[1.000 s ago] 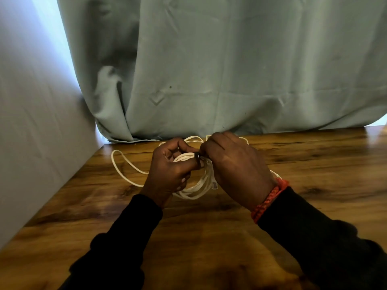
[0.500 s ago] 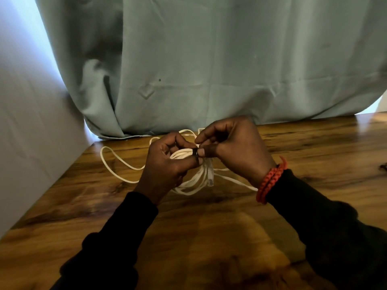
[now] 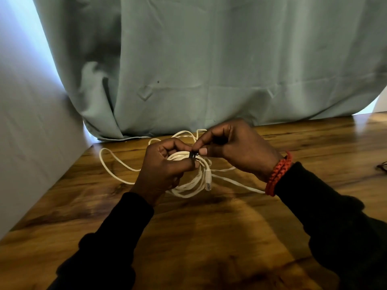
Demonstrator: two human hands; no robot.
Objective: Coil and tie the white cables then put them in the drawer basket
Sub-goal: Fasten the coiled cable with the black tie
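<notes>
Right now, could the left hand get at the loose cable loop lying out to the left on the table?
Probably yes: the loose loop lies uncovered on the table just beyond the left hand. But that hand grips the coil, so it must let go first.

Curtain (image 3: 230,65) behind, wall (image 3: 31,132) left.

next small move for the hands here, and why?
Probably cinch the black tie closed with the right hand while the left hand holds the white cable coil. The tie sits pinched between both hands at the top of the coil, loose loops trail on the wooden table, and no basket is in view.
</notes>
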